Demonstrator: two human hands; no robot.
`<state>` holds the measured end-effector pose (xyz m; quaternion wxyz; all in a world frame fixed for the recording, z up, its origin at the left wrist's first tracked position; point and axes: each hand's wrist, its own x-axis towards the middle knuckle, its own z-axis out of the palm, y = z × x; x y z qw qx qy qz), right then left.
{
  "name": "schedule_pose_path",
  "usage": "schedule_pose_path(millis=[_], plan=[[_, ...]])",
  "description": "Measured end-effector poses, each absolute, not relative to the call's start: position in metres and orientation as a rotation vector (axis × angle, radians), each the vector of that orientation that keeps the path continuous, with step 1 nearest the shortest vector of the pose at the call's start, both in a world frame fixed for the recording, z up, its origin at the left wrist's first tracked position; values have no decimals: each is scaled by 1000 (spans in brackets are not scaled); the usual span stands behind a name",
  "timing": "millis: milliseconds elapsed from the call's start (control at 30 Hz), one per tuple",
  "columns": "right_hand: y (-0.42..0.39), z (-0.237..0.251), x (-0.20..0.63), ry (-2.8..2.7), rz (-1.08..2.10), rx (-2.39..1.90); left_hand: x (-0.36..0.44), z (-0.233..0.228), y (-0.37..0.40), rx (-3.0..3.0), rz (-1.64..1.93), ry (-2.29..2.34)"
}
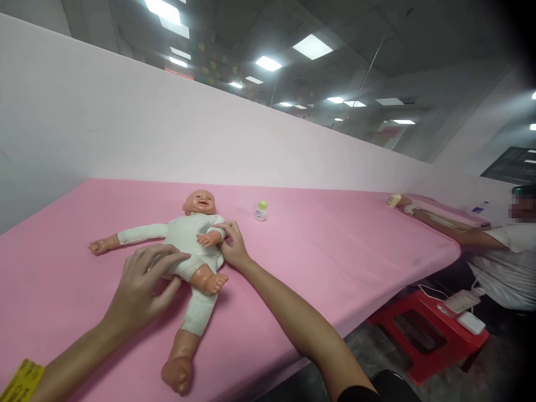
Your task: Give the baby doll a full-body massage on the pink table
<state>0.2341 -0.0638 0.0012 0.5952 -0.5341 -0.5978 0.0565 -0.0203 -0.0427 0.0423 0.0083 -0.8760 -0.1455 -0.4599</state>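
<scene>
One doll (190, 240) is laid face-up on the pink surface (335, 245). It is touched by two hands — the left hand (142, 287) with its grip spread flat on the hip, the right hand (233, 245) with its grip pinching the sleeve. One small bottle (260, 211) is seen just beyond; nothing is set between. A co-worker's arm (452, 226) is stretched across the far end — one red stool (431, 329) below.

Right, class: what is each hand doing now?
Left hand: open, fingers resting on the doll.
Right hand: pinching the doll's sleeve.
</scene>
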Motion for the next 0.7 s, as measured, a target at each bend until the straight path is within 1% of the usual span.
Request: schedule_pose_path(millis=[133,333,700], plan=[[-64,2,234,-1346,141,-1181,-19,40,-39,-2734,-1454,-455],[-61,-4,237,-1536,10,-1189,-18,39,-38,-2742,-1420,-511],[-73,8,230,-1374,117,-1145,-21,44,-49,-2799,-1470,-514]])
